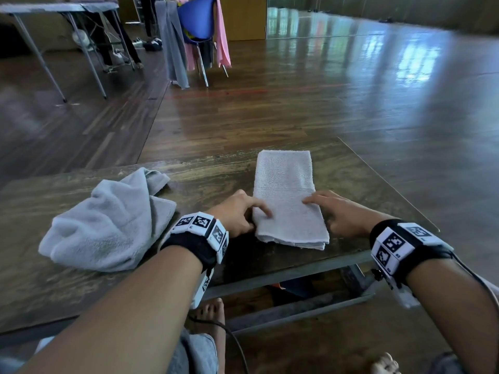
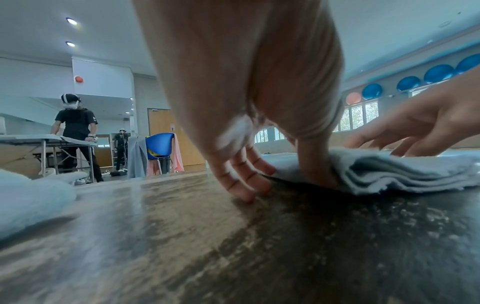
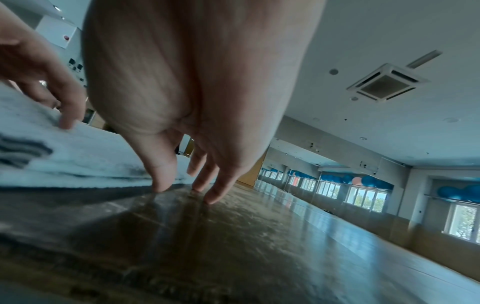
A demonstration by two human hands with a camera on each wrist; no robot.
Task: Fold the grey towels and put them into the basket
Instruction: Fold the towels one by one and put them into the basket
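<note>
Bare forearms with black bands carrying white marker blocks fill the near edge of the head view, reaching onto a worn wooden table [image 1: 189,174]. Farthest left on it lies a crumpled grey towel [image 1: 108,222], loosely heaped and unfolded, well apart from both hands. Next comes the left hand [image 1: 237,211], set at the left edge of the folded grey towel [image 1: 289,195]: its forefinger lies on top of the cloth, and the left wrist view shows the thumb [image 2: 319,174] pushed against the stacked layers at the towel's near corner while the other fingers [image 2: 244,181] reach straight down with their tips on the tabletop, so the hand is fairly spread, pressing rather than gripping. The folded towel lies flat as a long narrow rectangle running away from the person, several layers showing at its near end. On its right side the right hand [image 1: 340,211] rests with relaxed, straightish fingers, the forefinger on the cloth and the thumb and other fingertips [image 3: 213,195] down on the table just beside the towel's edge. No basket appears in any view.
</note>
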